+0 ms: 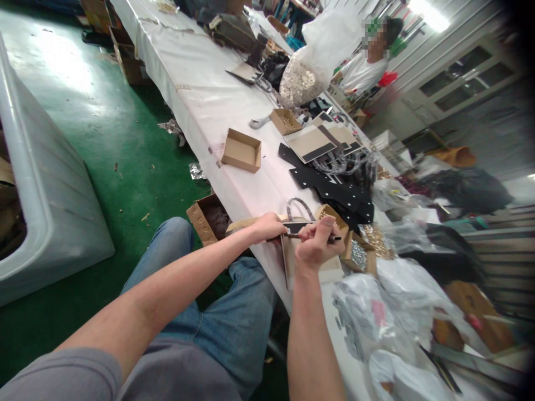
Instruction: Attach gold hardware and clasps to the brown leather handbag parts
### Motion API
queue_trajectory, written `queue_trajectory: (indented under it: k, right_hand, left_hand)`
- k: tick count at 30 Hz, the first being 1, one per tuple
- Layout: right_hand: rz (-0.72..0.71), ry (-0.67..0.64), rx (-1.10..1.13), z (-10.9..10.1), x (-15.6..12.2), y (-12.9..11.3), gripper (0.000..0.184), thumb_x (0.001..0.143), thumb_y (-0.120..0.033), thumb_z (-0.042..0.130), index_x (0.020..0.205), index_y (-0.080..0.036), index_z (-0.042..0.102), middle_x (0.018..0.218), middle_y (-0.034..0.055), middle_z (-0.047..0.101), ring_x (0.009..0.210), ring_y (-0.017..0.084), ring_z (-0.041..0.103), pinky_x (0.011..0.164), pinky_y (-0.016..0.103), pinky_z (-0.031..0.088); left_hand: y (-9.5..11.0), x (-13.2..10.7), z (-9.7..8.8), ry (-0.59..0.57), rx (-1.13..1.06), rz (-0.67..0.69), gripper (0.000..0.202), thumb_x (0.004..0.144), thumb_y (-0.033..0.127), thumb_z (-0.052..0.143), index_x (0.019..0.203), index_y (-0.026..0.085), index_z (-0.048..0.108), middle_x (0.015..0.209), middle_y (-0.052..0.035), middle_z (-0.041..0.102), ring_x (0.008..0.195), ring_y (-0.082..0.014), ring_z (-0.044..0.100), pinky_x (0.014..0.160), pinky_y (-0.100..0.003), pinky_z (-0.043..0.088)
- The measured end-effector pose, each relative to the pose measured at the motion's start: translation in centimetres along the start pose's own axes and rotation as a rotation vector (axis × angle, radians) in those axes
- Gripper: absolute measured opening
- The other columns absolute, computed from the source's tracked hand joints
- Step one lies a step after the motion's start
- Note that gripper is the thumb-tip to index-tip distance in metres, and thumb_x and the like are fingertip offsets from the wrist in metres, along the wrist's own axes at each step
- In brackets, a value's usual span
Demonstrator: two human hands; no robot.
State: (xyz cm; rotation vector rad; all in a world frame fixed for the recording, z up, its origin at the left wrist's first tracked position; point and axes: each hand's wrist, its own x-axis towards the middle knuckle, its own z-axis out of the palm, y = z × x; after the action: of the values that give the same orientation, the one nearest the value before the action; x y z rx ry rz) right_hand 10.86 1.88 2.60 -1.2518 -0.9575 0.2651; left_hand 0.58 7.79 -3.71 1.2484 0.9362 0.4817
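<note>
In the head view, the right hand (320, 239) is wrapped around a slim tool (293, 235), whose long axis runs leftward to the left hand (270, 227). The left hand bears on the dark-edged panel (290, 257) below both hands; its finger closure cannot be determined. Beyond the right hand, one carton (337, 216) contains gold-coloured pieces (324, 215); the adjacent box (371, 262) contains silver pieces (358, 255).
</note>
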Motion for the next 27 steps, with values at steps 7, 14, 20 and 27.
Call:
queue_trajectory:
  k: [7,14,20,27]
  right_hand:
    - [0.014,-0.004,-0.053,0.4,-0.2,0.5,0.063,0.106,-0.068,0.070,0.065,-0.025,0.049,0.054,-0.0064,0.044,0.042,0.010,0.043,0.041,0.026,0.041]
    - [0.017,0.047,0.041,0.6,0.1,1.1,0.063,0.108,-0.063,0.070,0.065,-0.026,0.043,0.055,-0.0085,0.037,0.041,0.009,0.039,0.038,0.026,0.035]
    - [0.083,-0.020,0.013,0.6,1.6,0.9,0.065,0.101,-0.070,0.077,0.065,-0.026,0.045,0.051,-0.0096,0.039,0.038,0.008,0.038,0.036,0.024,0.034]
    - [-0.022,-0.005,0.005,1.2,1.5,0.2,0.063,0.106,-0.064,0.073,0.063,-0.024,0.050,0.053,-0.0076,0.043,0.040,0.009,0.043,0.039,0.025,0.037]
  left_hand:
    - [-0.5,0.0,0.4,-0.001,-0.017,0.000,0.012,0.081,0.023,0.072,0.072,0.016,0.072,0.060,-0.0045,0.067,0.054,-0.0185,0.065,0.049,-0.024,0.042]
    - [-0.9,0.2,0.4,0.018,0.037,0.063,0.010,0.080,0.021,0.072,0.072,0.016,0.073,0.057,-0.0030,0.066,0.050,-0.0167,0.062,0.047,-0.024,0.037]
    - [-0.1,-0.5,0.2,0.027,0.050,0.022,0.013,0.084,0.025,0.072,0.077,0.015,0.077,0.058,-0.0029,0.065,0.050,-0.0172,0.062,0.047,-0.024,0.038]
    - [0.7,-0.7,0.1,0.042,0.086,-0.045,0.014,0.082,0.023,0.073,0.073,0.014,0.076,0.058,-0.0065,0.068,0.051,-0.0181,0.061,0.049,-0.026,0.039]
